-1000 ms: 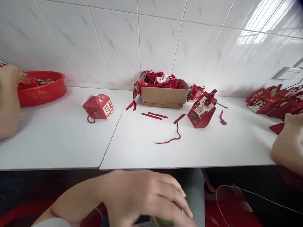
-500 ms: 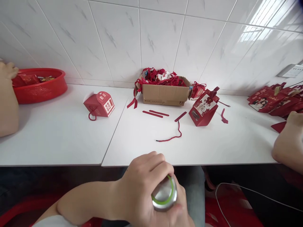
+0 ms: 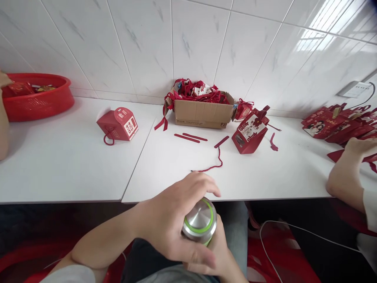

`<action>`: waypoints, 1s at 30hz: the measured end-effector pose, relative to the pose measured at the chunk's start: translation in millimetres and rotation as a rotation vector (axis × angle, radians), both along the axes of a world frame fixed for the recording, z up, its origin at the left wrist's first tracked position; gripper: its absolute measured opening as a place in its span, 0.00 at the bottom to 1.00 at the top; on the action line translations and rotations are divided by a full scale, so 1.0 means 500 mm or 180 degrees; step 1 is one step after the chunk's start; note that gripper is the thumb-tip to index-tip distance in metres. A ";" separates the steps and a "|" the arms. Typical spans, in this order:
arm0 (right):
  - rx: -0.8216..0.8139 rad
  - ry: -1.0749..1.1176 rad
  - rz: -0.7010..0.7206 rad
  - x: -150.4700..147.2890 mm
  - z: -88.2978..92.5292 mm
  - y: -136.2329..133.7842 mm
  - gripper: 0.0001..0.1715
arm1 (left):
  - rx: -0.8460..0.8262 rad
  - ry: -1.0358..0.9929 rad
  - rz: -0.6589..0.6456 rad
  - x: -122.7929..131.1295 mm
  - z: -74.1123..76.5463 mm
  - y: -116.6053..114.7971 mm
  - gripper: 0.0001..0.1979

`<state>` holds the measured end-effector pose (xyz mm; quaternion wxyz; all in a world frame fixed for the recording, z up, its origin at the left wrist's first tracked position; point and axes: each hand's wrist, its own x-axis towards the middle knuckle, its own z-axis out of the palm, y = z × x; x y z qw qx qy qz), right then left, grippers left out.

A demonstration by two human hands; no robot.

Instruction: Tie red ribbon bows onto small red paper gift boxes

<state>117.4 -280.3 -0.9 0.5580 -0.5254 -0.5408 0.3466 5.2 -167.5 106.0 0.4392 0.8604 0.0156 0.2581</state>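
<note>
A steel flask with a bright green ring around its lid stands in front of me, below the table edge and over my lap. My right hand is wrapped around its body, partly hidden behind the flask and my other hand. Reaching across from the left, my left hand arches loosely beside the lid. Its fingers are raised off the lid's top and its thumb, smeared by motion, sticks out in front. Most of the flask's body is hidden by my hands.
On the white table are a cardboard box of red ribbons, a red gift box, a taller red box, red strips and a cord. A red basket stands left. Other people's arms reach in at both sides.
My left hand has loosened from around the flask's lid, its fingers lifting and spreading so more of the lid shows. The view has shifted slightly. The arm at the right has moved a little.
</note>
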 end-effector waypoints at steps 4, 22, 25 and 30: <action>0.0400 0.0352 0.0224 -0.008 0.027 0.012 0.37 | -0.0844 0.0081 -0.1473 -0.003 -0.001 0.043 0.31; 0.0443 -0.0319 -0.0399 -0.003 0.073 0.023 0.34 | -0.0335 -0.0863 0.1248 -0.025 0.030 -0.008 0.20; 0.0834 -0.0448 -0.0423 -0.003 0.095 0.018 0.39 | -0.0520 -0.1068 0.1079 -0.037 0.013 0.001 0.25; 0.1582 -0.0456 -0.0738 -0.008 0.150 0.013 0.38 | -0.1172 -0.1218 0.1158 -0.050 -0.012 0.020 0.29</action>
